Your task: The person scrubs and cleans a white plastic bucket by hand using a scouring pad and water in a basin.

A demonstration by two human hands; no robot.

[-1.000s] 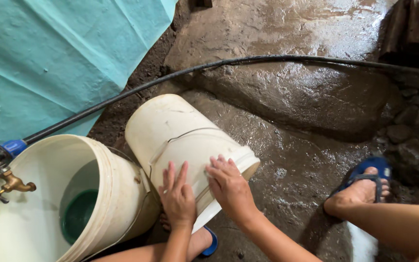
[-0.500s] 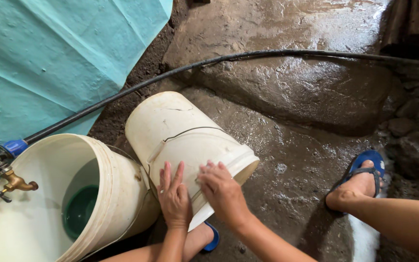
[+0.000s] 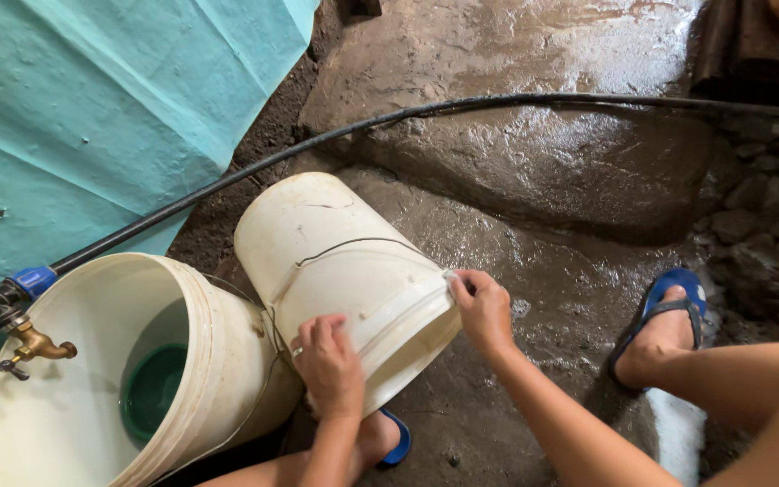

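Tipped white bucket is lying axis away from hands: left hand pressing flat on wall, right hand pinching rim.

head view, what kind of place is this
Probably an outdoor washing spot by a water tap. A brass tap fed by a black hose hangs over an open white bucket, the rock floor is wet, and a teal tarp screens one side.
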